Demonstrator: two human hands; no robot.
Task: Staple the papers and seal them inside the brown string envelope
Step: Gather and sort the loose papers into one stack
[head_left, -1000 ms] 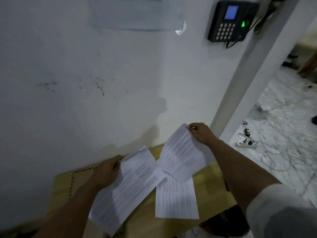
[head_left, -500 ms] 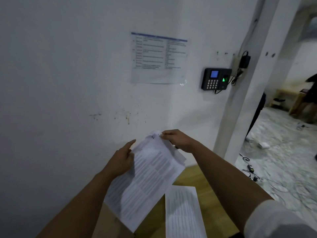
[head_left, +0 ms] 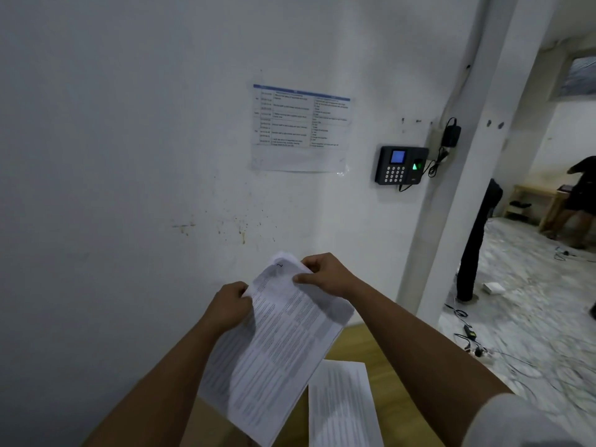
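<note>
a pale wooden table (head_left: 371, 346) fills the lower centre of the frame. above it, a loose sheaf of white printed paper sheets (head_left: 274, 343) — light, floppy, likely to slip apart. left hand (head_left: 230, 306) pinches its upper left edge; right hand (head_left: 327, 274) grips the top corner — best squared there.

papers (head_left: 277, 343): matt white paper | table (head_left: 364, 346): smooth wood | keypad unit (head_left: 401, 165): black plastic

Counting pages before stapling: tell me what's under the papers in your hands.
Under the held papers lie the wooden table and one loose sheet to their right. Whatever lies directly beneath them is covered. The left hand and right hand grip their top.
</note>
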